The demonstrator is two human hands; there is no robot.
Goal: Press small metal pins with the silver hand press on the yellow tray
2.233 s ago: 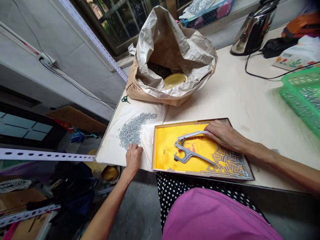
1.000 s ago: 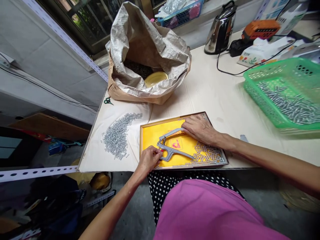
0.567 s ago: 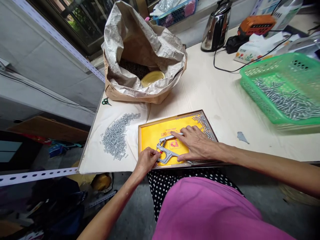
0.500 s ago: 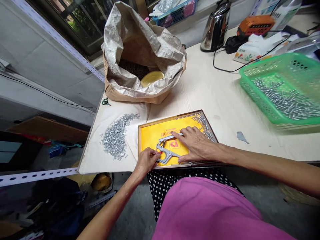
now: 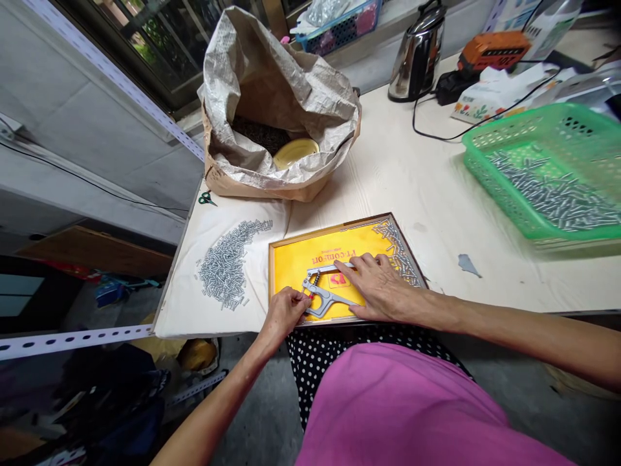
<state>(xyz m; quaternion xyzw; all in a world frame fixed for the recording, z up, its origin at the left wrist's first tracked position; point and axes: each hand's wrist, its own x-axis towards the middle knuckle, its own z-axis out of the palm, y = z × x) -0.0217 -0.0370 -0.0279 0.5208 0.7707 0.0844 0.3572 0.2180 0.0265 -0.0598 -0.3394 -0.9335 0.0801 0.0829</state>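
Remote note: left hand (image 5: 286, 312) has its fingers pinched narrow on the head of the hand press pliers (image 5: 325, 303), right hand (image 5: 383, 288) fingers spread wide on the handle, both over the yellow-lined tray (image 5: 319, 229); a slip could scatter the loose metal pins (image 5: 398, 246).

On the yellow board (image 5: 291, 285) in the tray, printed words (image 5: 334, 256) stand upside down to the person. They seem to read "PT·COMFORT", but I am not sure of the last letters. Next to them is one smaller line of print, too small to read. Below the words is a red logo (image 5: 339, 279) on a pale square, and its shape is not clear. The orange device (image 5: 492, 50) on the desk (image 5: 436, 194) has dark marks, but they cannot be read.
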